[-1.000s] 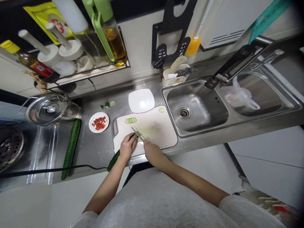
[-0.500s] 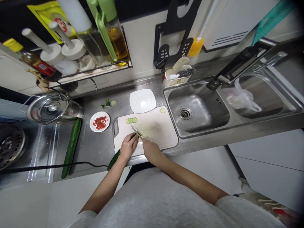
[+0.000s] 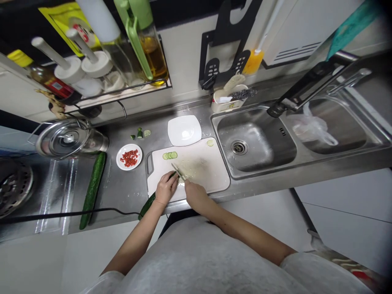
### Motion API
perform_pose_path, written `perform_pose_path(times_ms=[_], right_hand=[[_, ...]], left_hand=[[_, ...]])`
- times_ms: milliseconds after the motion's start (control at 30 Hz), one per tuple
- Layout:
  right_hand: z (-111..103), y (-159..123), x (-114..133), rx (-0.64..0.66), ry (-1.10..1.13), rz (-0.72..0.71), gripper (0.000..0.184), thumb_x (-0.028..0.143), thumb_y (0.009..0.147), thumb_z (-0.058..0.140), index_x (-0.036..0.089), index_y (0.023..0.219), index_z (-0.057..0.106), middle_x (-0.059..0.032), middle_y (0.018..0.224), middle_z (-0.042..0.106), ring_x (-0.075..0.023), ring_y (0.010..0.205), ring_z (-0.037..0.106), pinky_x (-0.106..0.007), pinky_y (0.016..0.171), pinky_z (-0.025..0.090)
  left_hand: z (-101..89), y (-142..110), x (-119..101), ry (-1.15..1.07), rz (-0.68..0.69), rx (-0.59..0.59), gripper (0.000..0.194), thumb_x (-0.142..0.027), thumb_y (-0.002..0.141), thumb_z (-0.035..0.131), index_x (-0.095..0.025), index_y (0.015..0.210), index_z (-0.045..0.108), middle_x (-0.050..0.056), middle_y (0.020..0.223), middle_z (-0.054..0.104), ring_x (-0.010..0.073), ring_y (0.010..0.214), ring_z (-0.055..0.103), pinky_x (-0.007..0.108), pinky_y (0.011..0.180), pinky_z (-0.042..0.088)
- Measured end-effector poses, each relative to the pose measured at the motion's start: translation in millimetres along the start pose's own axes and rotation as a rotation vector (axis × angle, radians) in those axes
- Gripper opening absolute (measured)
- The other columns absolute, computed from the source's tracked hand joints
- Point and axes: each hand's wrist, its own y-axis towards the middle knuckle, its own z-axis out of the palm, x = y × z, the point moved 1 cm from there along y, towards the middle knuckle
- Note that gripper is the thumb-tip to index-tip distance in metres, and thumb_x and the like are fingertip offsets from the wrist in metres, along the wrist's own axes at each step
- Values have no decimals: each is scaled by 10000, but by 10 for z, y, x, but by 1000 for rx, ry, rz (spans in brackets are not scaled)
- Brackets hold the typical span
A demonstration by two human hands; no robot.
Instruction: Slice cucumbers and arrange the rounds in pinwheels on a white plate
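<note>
Steel worktop (image 3: 119, 190) beneath: my left hand (image 3: 165, 189) curls over a cucumber (image 3: 147, 206), my right hand (image 3: 195, 195) grips the knife (image 3: 178, 171); cut slices (image 3: 170, 155) lie beyond my left hand; a second cucumber (image 3: 92, 191), farther left, looks uncut.

A slight rightward shift of the knife (image 3: 179, 172).

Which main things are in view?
board: 1, white, centre
plates: 2, white, behind and left of board
red pieces: many, red, left plate
cucumbers: 2, green, one left, one at board
slices: several, pale green, board
knife: 1, grey, over board
pot: 1, silver, far left
bottles: several, mixed, upper left
sink: 1, silver, right
faucet: 1, black-silver, above sink
bag: 1, translucent, in sink
left hand: 1, bare, on cucumber
right hand: 1, bare, on knife
</note>
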Motion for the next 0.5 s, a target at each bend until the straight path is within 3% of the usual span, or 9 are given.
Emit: perform_pose_path(times_ms=[500], right_hand=[[-26,14,-59,40,-5,-6,261,35,878,361,87,1089,507,-163,933,685,-232,951,665,-287,760,482]], left_hand=[[11,-10,-13,-9,-2,-13,267,-267,921,484,-224,1129,645,90,1162,625,194,1066,581,360,936,501]])
